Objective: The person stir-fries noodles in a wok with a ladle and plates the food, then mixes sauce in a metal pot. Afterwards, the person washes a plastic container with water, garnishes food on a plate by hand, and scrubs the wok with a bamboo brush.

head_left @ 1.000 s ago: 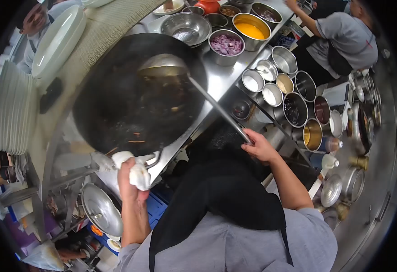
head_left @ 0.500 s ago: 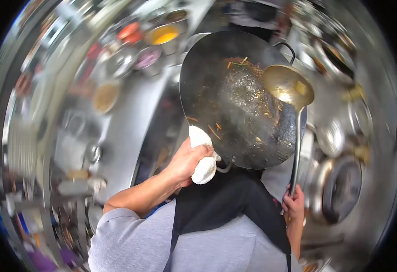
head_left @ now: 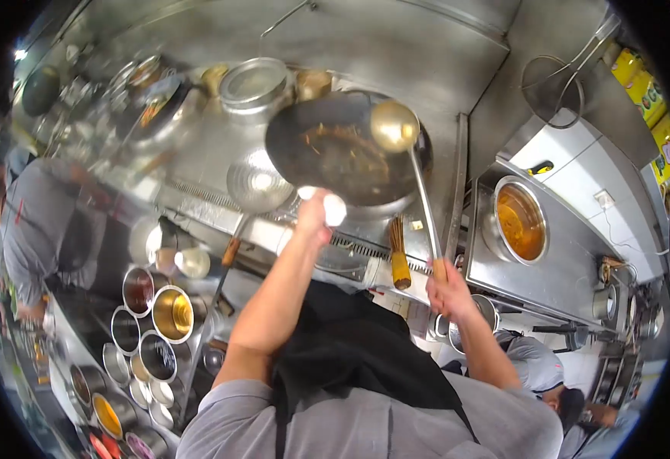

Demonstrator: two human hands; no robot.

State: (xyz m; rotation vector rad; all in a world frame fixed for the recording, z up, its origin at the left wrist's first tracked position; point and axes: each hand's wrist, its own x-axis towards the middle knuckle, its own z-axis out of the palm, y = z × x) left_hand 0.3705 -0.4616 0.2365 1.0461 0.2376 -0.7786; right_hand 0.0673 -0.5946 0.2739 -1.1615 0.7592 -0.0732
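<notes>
My left hand (head_left: 316,214) is closed round a white cloth (head_left: 335,209) at the near left rim of a dark wok (head_left: 335,157). Thin strips of food residue lie inside the wok, which is over the stove. My right hand (head_left: 449,291) grips the handle of a long metal ladle (head_left: 394,127), whose bowl hangs over the wok's right side. Just left of that handle is a bamboo brush (head_left: 399,260) with a yellow-wrapped end. A perforated metal strainer (head_left: 258,182) lies to the left of the wok.
At right, a steel counter (head_left: 534,283) bears a pot of orange-brown liquid (head_left: 518,220). A wire skimmer (head_left: 553,92) hangs above. Metal containers (head_left: 172,314) fill the lower left. A co-worker (head_left: 52,222) stands at left, another person (head_left: 534,363) at lower right. Another wok (head_left: 155,115) is at back left.
The view has turned right, from the ingredient counter to the stove. The wok, held through the cloth, has come over the stove, and the ladle has come along above it.
</notes>
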